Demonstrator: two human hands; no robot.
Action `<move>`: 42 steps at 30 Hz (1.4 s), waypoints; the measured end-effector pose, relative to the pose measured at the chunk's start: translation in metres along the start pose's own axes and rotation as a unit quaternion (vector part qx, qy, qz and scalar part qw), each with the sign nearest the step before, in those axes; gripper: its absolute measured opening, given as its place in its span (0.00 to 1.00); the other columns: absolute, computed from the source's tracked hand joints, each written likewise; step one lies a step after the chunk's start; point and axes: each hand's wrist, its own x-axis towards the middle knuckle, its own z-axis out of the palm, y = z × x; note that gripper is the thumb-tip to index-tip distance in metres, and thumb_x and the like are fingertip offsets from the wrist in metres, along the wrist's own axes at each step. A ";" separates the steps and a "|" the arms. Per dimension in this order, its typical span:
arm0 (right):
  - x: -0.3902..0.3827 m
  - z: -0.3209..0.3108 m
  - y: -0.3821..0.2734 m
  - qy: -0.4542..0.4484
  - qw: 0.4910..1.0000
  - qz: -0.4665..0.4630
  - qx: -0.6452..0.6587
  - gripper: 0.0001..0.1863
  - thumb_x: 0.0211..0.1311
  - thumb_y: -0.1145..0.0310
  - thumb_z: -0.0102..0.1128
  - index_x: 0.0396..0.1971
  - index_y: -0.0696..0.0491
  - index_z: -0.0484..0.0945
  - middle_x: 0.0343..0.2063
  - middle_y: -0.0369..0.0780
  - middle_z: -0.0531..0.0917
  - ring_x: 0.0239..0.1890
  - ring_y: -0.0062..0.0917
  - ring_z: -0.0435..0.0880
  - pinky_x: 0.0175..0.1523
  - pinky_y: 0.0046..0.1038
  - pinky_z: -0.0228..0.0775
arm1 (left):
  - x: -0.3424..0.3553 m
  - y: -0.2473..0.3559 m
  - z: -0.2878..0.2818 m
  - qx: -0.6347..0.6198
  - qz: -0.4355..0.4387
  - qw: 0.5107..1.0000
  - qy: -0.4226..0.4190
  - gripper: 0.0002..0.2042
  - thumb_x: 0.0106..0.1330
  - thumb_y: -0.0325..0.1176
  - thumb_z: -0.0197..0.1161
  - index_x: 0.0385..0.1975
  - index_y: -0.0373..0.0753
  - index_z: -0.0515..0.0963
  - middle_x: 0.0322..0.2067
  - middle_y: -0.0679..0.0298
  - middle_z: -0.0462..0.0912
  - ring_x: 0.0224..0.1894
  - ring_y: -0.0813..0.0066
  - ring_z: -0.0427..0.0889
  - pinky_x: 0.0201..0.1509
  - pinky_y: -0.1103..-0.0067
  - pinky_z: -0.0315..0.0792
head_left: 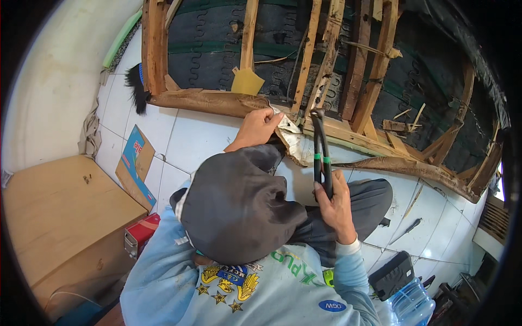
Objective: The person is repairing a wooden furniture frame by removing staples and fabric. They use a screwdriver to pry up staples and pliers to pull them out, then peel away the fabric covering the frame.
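Observation:
My left hand (256, 128) pinches the torn edge of a brown upholstery cover (212, 102), whose pale backing (289, 138) shows where it folds over. In my right hand (336, 207) is a pair of black-handled pincers (321, 149) with green bands on the grips. The jaws of the pincers point away from me, over the lower rail of a wooden furniture frame (375, 142); whether they touch the wood I cannot tell. Brown cover also hangs loose along the rail to the right.
Springs (194, 70) and dark fabric lie behind the slats, with splintered wood (402, 125) at the right. A yellow piece (247, 82) hangs on a slat. Around me are a brush (138, 92), cardboard (136, 163), a red tin (142, 233), a screwdriver-like tool (409, 228) and a water bottle (411, 305).

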 end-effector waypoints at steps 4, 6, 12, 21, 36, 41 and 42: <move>0.041 -0.013 -0.026 -0.070 0.995 0.058 -0.049 0.34 0.67 0.74 0.66 0.74 0.52 0.76 0.30 0.61 0.85 0.32 0.57 0.88 0.40 0.43 0.79 | -0.012 -0.012 0.004 -0.186 -0.026 0.981 -0.055 0.19 0.82 0.46 0.63 0.41 0.31 0.80 0.31 0.60 0.82 0.34 0.70 0.80 0.42 0.70 0.75; 0.064 -0.023 -0.019 -0.091 0.981 0.023 -0.168 0.37 0.64 0.75 0.66 0.75 0.45 0.76 0.29 0.59 0.86 0.30 0.56 0.88 0.40 0.47 0.81 | -0.016 -0.014 0.004 -0.229 -0.011 0.970 -0.077 0.17 0.85 0.43 0.60 0.49 0.32 0.79 0.35 0.65 0.83 0.36 0.76 0.80 0.44 0.74 0.76; 0.150 -0.060 -0.042 -0.200 0.851 -0.098 -0.476 0.39 0.63 0.75 0.63 0.76 0.37 0.75 0.45 0.57 0.90 0.55 0.60 0.86 0.65 0.53 0.77 | -0.021 -0.023 0.014 -0.250 0.071 0.951 -0.167 0.17 0.84 0.43 0.60 0.56 0.33 0.78 0.38 0.58 0.83 0.39 0.73 0.82 0.44 0.70 0.76; 0.251 -0.068 -0.123 -0.421 0.794 0.011 -0.439 0.34 0.62 0.74 0.55 0.71 0.43 0.80 0.41 0.57 0.90 0.52 0.56 0.88 0.69 0.52 0.76 | -0.007 -0.023 0.015 -0.254 0.035 0.961 -0.102 0.22 0.89 0.47 0.48 0.48 0.32 0.79 0.36 0.57 0.89 0.38 0.71 0.89 0.44 0.71 0.81; 0.266 -0.021 -0.169 -0.443 0.643 -0.052 -0.623 0.32 0.62 0.65 0.67 0.69 0.42 0.82 0.40 0.50 0.91 0.47 0.48 0.91 0.57 0.48 0.82 | -0.002 0.007 0.009 -0.001 0.104 0.988 -0.113 0.17 0.84 0.38 0.50 0.47 0.27 0.76 0.32 0.36 0.88 0.36 0.35 0.89 0.43 0.49 0.82; 0.286 0.005 -0.190 -0.483 0.580 0.036 -0.655 0.31 0.60 0.63 0.72 0.66 0.40 0.84 0.38 0.48 0.92 0.46 0.47 0.91 0.56 0.47 0.83 | 0.007 0.012 0.023 0.078 0.203 0.974 -0.068 0.14 0.82 0.39 0.54 0.44 0.30 0.75 0.26 0.41 0.86 0.28 0.39 0.87 0.32 0.50 0.81; 0.290 0.007 -0.192 -0.492 0.579 0.045 -0.648 0.30 0.61 0.63 0.72 0.66 0.40 0.85 0.38 0.48 0.92 0.47 0.47 0.91 0.56 0.47 0.83 | 0.006 0.011 0.023 0.081 0.206 0.973 -0.066 0.14 0.81 0.39 0.54 0.44 0.31 0.75 0.26 0.41 0.86 0.27 0.39 0.87 0.31 0.50 0.81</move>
